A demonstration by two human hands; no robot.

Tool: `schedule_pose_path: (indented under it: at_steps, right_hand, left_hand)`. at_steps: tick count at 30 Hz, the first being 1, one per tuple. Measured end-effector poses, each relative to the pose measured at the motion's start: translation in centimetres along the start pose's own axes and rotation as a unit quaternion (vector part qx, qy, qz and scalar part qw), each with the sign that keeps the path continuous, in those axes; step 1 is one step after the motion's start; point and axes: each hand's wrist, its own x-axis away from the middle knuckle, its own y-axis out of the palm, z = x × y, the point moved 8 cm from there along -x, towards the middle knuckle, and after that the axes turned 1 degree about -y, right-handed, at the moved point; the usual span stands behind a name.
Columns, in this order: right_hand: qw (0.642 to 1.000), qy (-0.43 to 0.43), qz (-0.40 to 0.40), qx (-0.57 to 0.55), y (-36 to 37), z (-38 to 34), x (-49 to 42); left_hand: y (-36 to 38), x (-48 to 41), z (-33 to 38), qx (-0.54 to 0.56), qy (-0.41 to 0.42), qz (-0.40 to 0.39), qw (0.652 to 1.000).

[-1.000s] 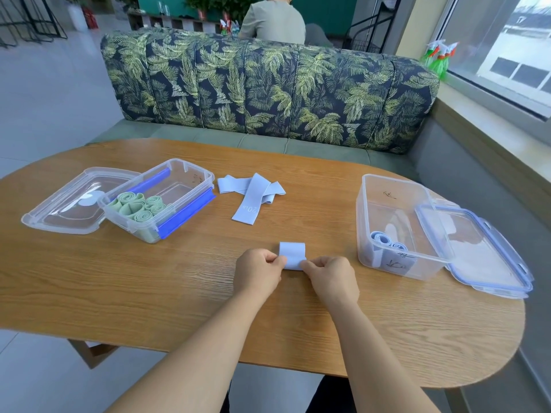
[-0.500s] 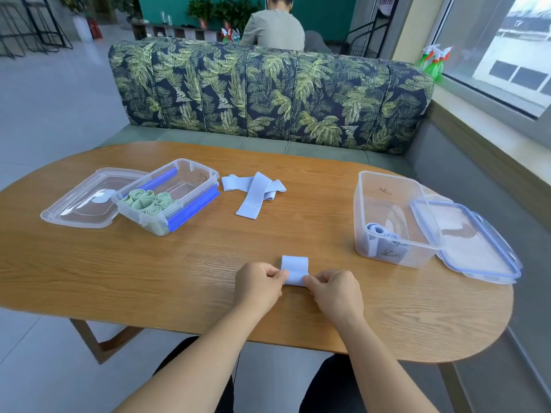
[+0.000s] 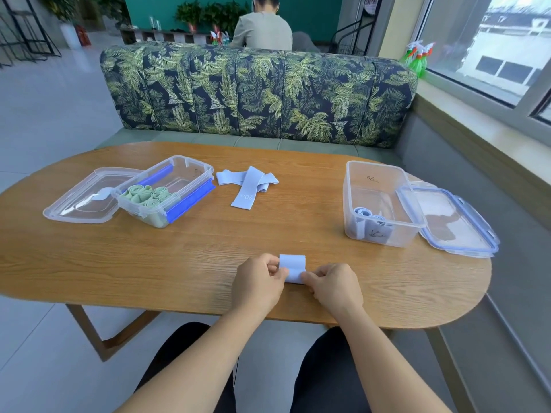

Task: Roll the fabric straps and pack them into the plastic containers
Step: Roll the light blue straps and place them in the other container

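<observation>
Pale-blue strap [image 3: 293, 265] sits pinched between the left hand [image 3: 258, 283] and right hand [image 3: 335, 286], fingers curled on either edge, so I'd wind it tight with edges aligned before dropping it into the clear container [image 3: 401, 234] beyond the right hand.

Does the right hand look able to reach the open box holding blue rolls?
Probably yes, once it lets go: the right hand and left hand both pinch the blue strap. The box stands open on that side, its lid lying beside it, with nothing standing between.
</observation>
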Motion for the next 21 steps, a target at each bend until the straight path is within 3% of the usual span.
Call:
schedule_pose_path:
  at_steps: [4, 14, 21]
  right_hand:
    - [1.000, 0.010, -0.006, -0.001, 0.0, -0.2, -0.6]
    - [0.998, -0.026, 0.021, -0.050, -0.2, 0.1, -0.7]
    - [0.998, -0.007, 0.011, -0.059, 0.4, 0.5, -2.0]
  left_hand:
    - [0.6, -0.1, 0.5, -0.015, 0.044, -0.019, 0.999]
    - [0.8, -1.7, -0.2, -0.021, 0.010, -0.014, 1.000]
    - [1.0, -1.9, -0.1, -0.004, 0.003, 0.016, 1.000]
